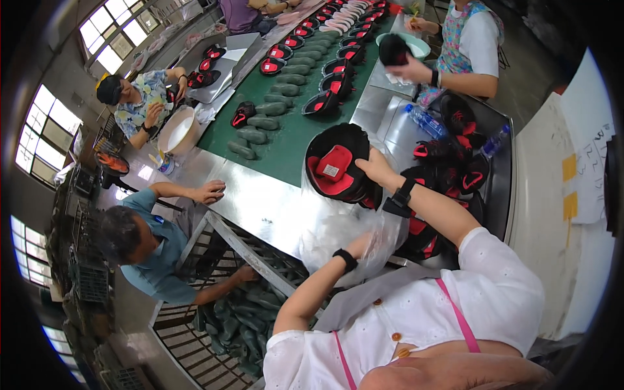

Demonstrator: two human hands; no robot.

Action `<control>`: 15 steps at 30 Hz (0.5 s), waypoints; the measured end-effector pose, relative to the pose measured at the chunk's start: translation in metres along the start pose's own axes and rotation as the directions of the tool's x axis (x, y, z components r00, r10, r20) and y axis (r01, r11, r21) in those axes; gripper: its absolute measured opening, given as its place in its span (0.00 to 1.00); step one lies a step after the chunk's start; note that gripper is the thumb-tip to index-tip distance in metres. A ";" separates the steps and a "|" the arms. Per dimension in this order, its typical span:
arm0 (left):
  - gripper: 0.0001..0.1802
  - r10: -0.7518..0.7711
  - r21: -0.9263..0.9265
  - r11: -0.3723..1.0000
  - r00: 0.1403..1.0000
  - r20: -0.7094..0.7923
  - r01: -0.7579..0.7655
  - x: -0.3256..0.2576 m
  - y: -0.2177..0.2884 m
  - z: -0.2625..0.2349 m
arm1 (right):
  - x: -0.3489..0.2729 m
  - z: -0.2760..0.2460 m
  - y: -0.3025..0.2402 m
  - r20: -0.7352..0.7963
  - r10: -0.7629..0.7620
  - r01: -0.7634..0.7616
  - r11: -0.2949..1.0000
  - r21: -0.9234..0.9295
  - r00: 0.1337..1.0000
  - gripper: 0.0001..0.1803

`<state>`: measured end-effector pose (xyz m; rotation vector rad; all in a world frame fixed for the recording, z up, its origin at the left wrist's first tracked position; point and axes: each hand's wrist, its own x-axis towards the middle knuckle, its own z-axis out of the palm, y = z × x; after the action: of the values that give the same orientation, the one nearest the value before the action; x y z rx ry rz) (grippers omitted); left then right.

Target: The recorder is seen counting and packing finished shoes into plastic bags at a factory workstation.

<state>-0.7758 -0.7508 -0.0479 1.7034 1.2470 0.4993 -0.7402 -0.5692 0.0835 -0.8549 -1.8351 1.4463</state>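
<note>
**Black-and-red shoe going over a clear bag at the assembly line**

Steel sheeting is covering the long tabletop (266, 201), and a green conveyor belt (292, 140) is running down its middle, carrying rows of dark green shoe lasts (263, 121) and black-and-red shoe uppers (338, 66). The right hand (374, 166) is gripping a black shoe with a red lining (335, 169), fingers closed on its rim, holding it raised and tilted so the opening is facing the camera. Just below the shoe, the left hand (361, 246) is clutching a clear plastic bag (338, 237), fingers pinched shut on the film; the bag is bulging against the near edge of the tabletop. A pile of more black-and-red shoes (448, 172) is lying to the right, with two plastic water bottles (426, 121) beside it. Other people are working around the line: one in a teal shirt (153, 253) is reaching into a wire crate of green lasts (234, 325), and another, at the far right, is holding a black shoe (393, 49).
</note>
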 end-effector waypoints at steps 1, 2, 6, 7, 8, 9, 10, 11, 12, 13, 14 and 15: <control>0.20 0.005 0.007 1.000 1.000 0.024 -0.005 -0.012 0.030 -0.017 | -0.005 -0.008 -0.004 -0.011 -0.083 0.079 0.973 -0.219 0.996 0.27; 0.19 -0.075 0.022 0.996 0.969 -0.234 0.082 -0.029 0.071 -0.038 | -0.009 -0.016 -0.007 -0.031 -0.059 0.050 0.968 -0.248 0.998 0.29; 0.31 -0.045 -0.022 0.999 0.562 -0.826 0.048 -0.040 0.100 -0.084 | -0.022 0.002 0.000 -0.105 -0.166 0.128 0.946 -0.299 0.981 0.31; 0.37 0.067 0.119 0.991 0.521 -0.851 0.068 -0.032 0.093 -0.089 | -0.031 0.013 -0.004 -0.072 -0.179 0.150 0.943 -0.298 0.981 0.31; 0.49 -0.021 0.081 0.983 0.539 -0.842 0.165 -0.022 0.081 -0.086 | -0.043 0.027 -0.014 -0.028 -0.210 0.186 0.916 -0.356 0.977 0.32; 0.49 -0.026 0.076 0.975 0.447 -0.894 0.209 -0.013 0.053 -0.077 | -0.054 0.037 -0.021 0.020 -0.242 0.228 0.882 -0.412 0.970 0.32; 0.49 -0.083 -0.024 0.988 0.385 -0.919 0.155 -0.008 0.024 -0.075 | -0.061 0.042 -0.020 0.058 -0.284 0.283 0.874 -0.395 0.957 0.33; 0.49 -0.144 -0.120 0.988 0.322 -0.936 0.095 -0.006 -0.002 -0.074 | -0.064 0.047 -0.018 0.097 -0.327 0.339 0.864 -0.373 0.940 0.33; 0.48 -0.077 -0.079 0.997 0.300 -0.951 0.005 -0.004 -0.009 -0.074 | -0.065 0.044 -0.015 0.168 -0.320 0.361 0.851 -0.382 0.932 0.35; 0.48 -0.077 -0.078 0.997 0.311 -0.947 0.007 -0.002 -0.017 -0.073 | -0.061 0.043 -0.012 0.159 -0.314 0.352 0.855 -0.381 0.936 0.35; 0.50 -0.364 -0.413 0.903 0.303 -0.881 -0.115 0.005 -0.009 -0.074 | -0.056 0.034 -0.006 0.249 -0.208 0.276 0.919 -0.283 0.946 0.35; 0.52 -0.613 -0.689 0.689 0.328 -0.719 -0.223 0.012 0.002 -0.077 | -0.051 0.023 0.000 0.343 -0.115 0.187 0.965 -0.185 0.932 0.36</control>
<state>-0.8285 -0.7057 -0.0113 0.3845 1.6949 1.7329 -0.7288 -0.6230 0.0744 -0.5757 -2.2887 1.3723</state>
